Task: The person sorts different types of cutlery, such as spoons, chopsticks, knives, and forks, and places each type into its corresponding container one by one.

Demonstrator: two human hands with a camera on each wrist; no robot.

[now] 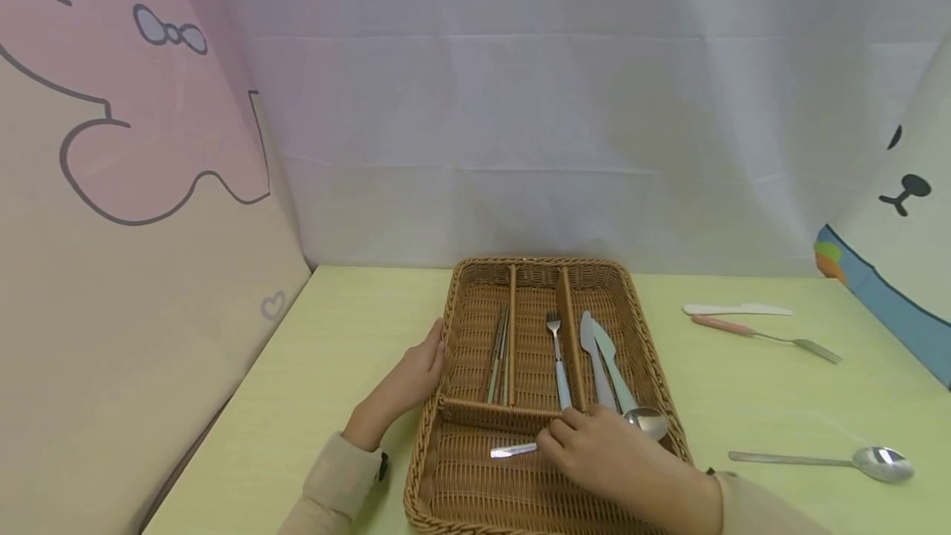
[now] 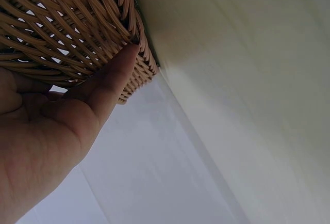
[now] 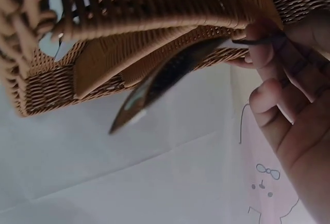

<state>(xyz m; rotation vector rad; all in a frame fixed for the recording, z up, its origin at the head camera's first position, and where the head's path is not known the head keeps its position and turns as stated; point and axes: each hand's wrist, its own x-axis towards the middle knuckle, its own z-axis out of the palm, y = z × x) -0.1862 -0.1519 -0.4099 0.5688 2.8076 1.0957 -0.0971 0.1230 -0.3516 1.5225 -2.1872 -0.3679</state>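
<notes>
Partly hidden: spoon [image 1: 647, 423] in right hand [image 1: 605, 452].

Chopsticks [image 1: 499, 353], fork [image 1: 556, 345] and knives [image 1: 593, 349] left to right in the basket [image 1: 645, 333], a loose spoon [image 1: 863, 461] right of it

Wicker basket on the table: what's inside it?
Chopsticks at left, a fork in the middle, two knives at right. The right hand, holding a spoon above, covers part of the front compartment; anything beneath can't be seen.

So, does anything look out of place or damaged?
No damage shows. The white knife, pink-handled fork and loose spoon lie on the table, arguably out of place: other knives and a blue-handled fork sit inside the basket.
</notes>
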